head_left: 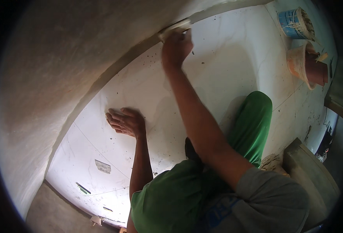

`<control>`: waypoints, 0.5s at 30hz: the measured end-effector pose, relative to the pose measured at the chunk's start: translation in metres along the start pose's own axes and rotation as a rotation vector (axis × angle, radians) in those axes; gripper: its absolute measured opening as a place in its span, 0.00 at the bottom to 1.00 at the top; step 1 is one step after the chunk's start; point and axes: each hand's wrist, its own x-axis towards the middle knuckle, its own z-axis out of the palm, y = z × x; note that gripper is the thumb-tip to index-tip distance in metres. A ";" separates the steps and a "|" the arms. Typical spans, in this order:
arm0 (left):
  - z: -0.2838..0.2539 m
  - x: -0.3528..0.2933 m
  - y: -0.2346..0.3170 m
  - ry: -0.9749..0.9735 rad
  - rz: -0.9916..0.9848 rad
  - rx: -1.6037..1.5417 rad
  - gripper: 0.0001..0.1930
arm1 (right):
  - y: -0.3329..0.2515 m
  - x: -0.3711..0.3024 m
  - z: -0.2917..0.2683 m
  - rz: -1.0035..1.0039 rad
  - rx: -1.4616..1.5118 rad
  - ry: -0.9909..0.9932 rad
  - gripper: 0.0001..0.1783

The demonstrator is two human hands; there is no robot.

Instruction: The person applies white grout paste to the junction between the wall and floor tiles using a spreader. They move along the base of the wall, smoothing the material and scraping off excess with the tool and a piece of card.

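Observation:
My right hand [175, 50] is closed round a flat, pale trowel [176, 28] with a dark edge, up at the far part of the floor. The trowel lies against the foot of the grey plastered wall [82, 46], along a darker band where wall and floor meet. The fingers are partly hidden behind the back of the hand, and slightly blurred. My left hand [128, 122] rests on the pale tiled floor [206, 81] with its fingers stretched out, holding nothing. Small dark crumbs are scattered on the tiles around both hands.
At the far right stand a blue bucket [291, 24] smeared with mortar and a tipped orange-brown bucket [297, 66] with reddish pieces at its mouth. A grey scrap [103, 166] and a dark strip [83, 188] lie at left. A grey ledge [309, 171] juts in at right.

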 end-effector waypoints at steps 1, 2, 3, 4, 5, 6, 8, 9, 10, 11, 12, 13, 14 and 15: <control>-0.003 0.001 -0.006 0.007 -0.009 0.009 0.33 | -0.007 0.006 -0.003 0.123 0.093 -0.081 0.27; 0.000 -0.003 0.005 -0.002 0.009 -0.003 0.33 | 0.006 0.010 -0.003 0.104 0.091 -0.064 0.27; 0.003 -0.006 0.016 -0.009 0.027 -0.014 0.33 | 0.024 0.003 0.005 0.023 -0.125 0.037 0.26; 0.011 -0.015 0.027 -0.028 0.053 -0.043 0.33 | 0.042 0.004 0.006 -0.054 -0.353 0.161 0.26; 0.016 -0.019 0.024 -0.029 0.058 -0.038 0.33 | 0.046 -0.012 0.013 -0.101 -0.244 0.126 0.26; 0.018 -0.014 0.016 -0.008 0.039 -0.020 0.33 | 0.030 -0.040 0.024 -0.138 -0.083 0.106 0.26; 0.013 -0.007 0.000 0.001 0.031 -0.004 0.33 | -0.001 -0.058 0.027 -0.149 0.074 0.080 0.26; 0.009 -0.004 -0.006 0.007 0.023 -0.004 0.33 | -0.007 -0.039 0.019 -0.204 -0.004 0.144 0.24; 0.006 -0.003 -0.006 0.007 0.012 0.004 0.33 | -0.007 -0.013 0.008 -0.267 -0.088 0.210 0.22; 0.002 -0.003 -0.001 -0.004 0.026 0.016 0.33 | 0.000 0.021 -0.005 -0.072 -0.087 0.134 0.18; -0.002 0.000 -0.003 0.000 0.032 0.031 0.33 | -0.003 0.038 -0.013 -0.057 -0.011 0.103 0.18; -0.001 0.000 0.001 0.006 0.029 0.020 0.33 | 0.001 0.038 -0.011 -0.069 -0.007 0.101 0.18; 0.003 -0.002 0.007 0.016 0.048 0.009 0.32 | 0.016 0.039 -0.009 0.010 -0.147 0.057 0.19; 0.008 -0.006 0.013 0.020 0.071 0.004 0.32 | 0.033 0.035 -0.006 0.100 -0.290 0.020 0.20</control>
